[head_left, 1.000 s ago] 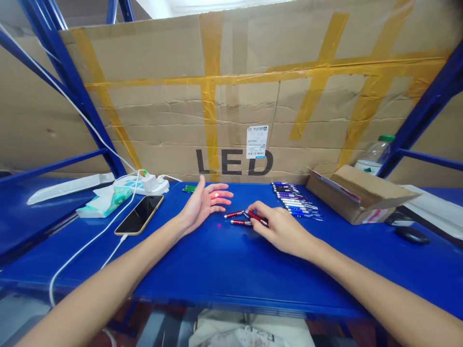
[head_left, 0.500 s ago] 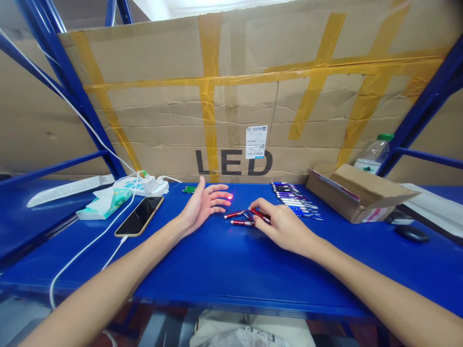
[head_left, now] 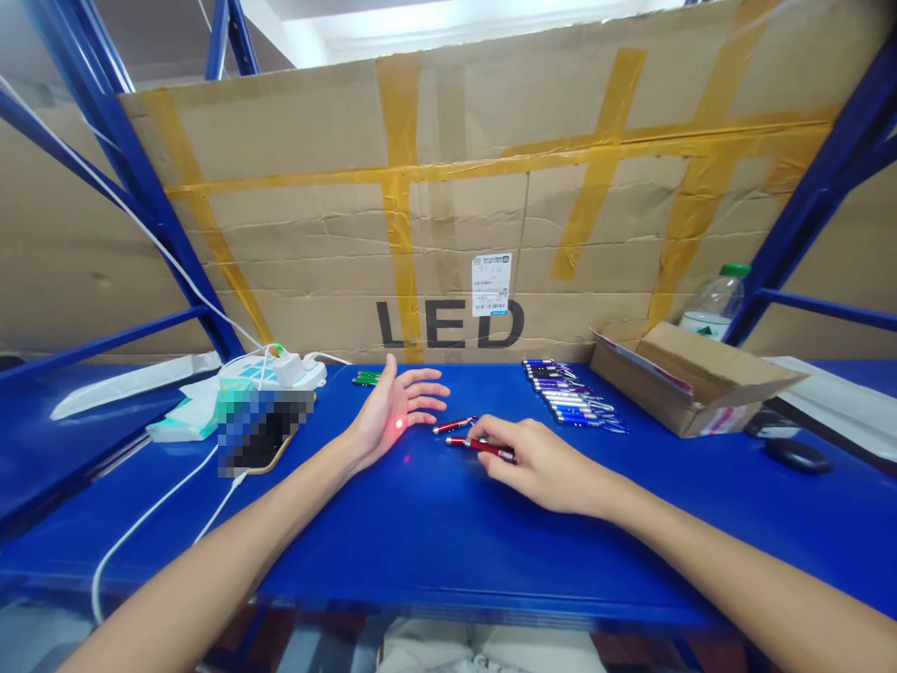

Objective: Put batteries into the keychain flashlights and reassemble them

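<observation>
My right hand [head_left: 536,463] pinches a small red laser pointer [head_left: 496,451] just above the blue table, its tip toward my left hand. One more red laser pointer [head_left: 452,426] lies on the table by my fingertips, and the silver tip of another shows against the held one. My left hand [head_left: 392,416] is raised with its palm turned to the right and its fingers spread, holding nothing. A bright red light dot [head_left: 399,424] falls on the left palm. Behind that hand lie green pens [head_left: 365,379], partly hidden.
A row of pen-like pointers [head_left: 571,397] in purple, silver and blue lies right of centre. An open carton [head_left: 690,383], a bottle [head_left: 716,301] and a black mouse [head_left: 797,455] stand further right. On the left are a phone [head_left: 270,435], tissues [head_left: 186,411], a power strip [head_left: 305,372] and white cables.
My right hand has lowered and turned the red laser pointer toward my left hand. The red dot has moved from the left fingertips down to the palm. My left hand keeps nearly the same pose.
</observation>
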A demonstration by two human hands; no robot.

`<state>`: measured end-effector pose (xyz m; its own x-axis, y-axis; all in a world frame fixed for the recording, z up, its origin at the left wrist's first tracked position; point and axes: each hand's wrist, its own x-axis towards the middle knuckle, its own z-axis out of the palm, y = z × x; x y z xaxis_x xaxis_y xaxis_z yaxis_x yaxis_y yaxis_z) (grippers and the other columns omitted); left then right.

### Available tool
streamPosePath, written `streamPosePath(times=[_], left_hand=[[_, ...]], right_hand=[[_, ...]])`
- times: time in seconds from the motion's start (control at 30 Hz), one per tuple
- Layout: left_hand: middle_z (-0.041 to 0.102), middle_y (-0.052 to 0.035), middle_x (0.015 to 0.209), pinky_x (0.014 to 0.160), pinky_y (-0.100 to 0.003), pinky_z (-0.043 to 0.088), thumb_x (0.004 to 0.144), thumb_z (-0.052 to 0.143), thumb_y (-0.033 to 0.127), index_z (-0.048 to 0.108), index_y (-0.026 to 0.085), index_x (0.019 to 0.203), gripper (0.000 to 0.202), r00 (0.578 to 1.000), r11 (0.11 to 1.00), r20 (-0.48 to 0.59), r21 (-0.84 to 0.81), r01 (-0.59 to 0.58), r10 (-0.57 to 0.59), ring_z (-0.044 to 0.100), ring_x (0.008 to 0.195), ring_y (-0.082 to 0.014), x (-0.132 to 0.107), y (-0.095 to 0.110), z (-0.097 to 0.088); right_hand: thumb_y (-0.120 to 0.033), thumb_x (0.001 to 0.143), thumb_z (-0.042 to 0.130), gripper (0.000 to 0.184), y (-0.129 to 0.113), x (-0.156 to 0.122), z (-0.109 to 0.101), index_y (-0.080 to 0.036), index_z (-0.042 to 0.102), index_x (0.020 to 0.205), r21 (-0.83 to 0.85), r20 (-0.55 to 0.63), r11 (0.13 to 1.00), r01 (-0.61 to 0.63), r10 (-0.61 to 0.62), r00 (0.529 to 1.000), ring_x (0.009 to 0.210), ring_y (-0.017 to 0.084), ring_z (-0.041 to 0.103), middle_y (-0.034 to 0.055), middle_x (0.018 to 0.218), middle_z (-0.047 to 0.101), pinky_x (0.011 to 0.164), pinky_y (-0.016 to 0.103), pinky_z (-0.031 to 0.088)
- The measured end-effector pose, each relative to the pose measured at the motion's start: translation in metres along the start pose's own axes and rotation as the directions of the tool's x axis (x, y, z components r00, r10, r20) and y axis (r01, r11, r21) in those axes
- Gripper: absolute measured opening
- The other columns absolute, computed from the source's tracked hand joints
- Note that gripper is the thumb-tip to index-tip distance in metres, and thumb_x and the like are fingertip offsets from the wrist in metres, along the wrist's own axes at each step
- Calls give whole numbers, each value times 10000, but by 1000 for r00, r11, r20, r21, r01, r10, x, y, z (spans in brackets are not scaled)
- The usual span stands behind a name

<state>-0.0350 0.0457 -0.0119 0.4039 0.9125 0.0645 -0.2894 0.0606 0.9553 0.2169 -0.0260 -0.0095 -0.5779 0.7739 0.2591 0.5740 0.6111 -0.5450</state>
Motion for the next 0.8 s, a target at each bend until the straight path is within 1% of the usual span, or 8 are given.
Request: streamPosePath(times=[0.07,0.13,0.23,0.3,0.43,0.57,0.67,0.8], left_hand=[[775,-190,1174,758,-297,597,1059,289,786,730,124,1260,821,1000,1000,6,2,-1,1,750,935,-235,0,0,0],[776,-190,1170,764,-299,597,1056,304,788,728,122,1264,816,1000,1000,14,2,2,-2,749,937,-236,0,0,0],[779,-189,1157,758,-300,596,1049,343,789,731,121,1255,800,1000,1000,3,-1,3,-3,746,919,-234,0,2,1],[778,-190,1159,750,-299,596,1049,344,790,732,119,1248,800,1000,1000,-6,-1,1,-1,744,909,-232,0,2,1],[773,-189,1165,760,-296,600,1053,305,793,721,117,1263,821,1000,1000,8,4,3,-3,744,929,-232,0,2,1],[771,-184,1168,766,-293,599,1045,314,806,716,121,1273,826,1000,1000,18,12,3,-3,742,943,-234,-1,2,1],[774,-185,1163,759,-295,597,1038,328,814,720,117,1261,830,1000,1000,13,10,3,-3,740,932,-234,-1,3,2],[774,-192,1161,744,-299,599,1036,332,815,724,112,1241,830,1000,1000,-4,-5,1,-1,739,913,-234,-1,4,3]], right_hand=[[-256,1048,530,214,-1,0,1,-254,659,1218,44,25,999,23,-24,999,726,180,663,-6,888,748,684,279,434],[-280,1070,510,231,-1,0,1,-253,647,1254,41,-7,999,4,-3,1000,709,185,651,-13,842,727,663,281,420],[-292,1078,500,209,0,0,0,-241,649,1214,-9,-57,999,-43,42,997,667,195,632,-14,778,704,625,287,393],[-277,1077,508,199,1,0,0,-242,660,1200,-18,-35,999,-28,27,999,707,198,662,3,858,745,651,291,416],[-273,1098,517,257,0,0,1,-268,650,1318,36,40,997,65,-66,997,941,213,734,39,1185,780,814,312,493],[-350,1141,458,285,1,-1,0,-264,612,1365,39,12,999,6,-6,1000,973,235,736,52,1166,782,842,341,509],[-354,1150,423,298,3,-1,-1,-259,602,1368,36,11,999,-34,33,999,1030,252,734,66,1195,773,880,367,524],[-296,1145,408,328,3,-2,-1,-275,600,1410,41,44,999,29,-31,999,1226,259,701,67,1372,728,1038,401,510]])
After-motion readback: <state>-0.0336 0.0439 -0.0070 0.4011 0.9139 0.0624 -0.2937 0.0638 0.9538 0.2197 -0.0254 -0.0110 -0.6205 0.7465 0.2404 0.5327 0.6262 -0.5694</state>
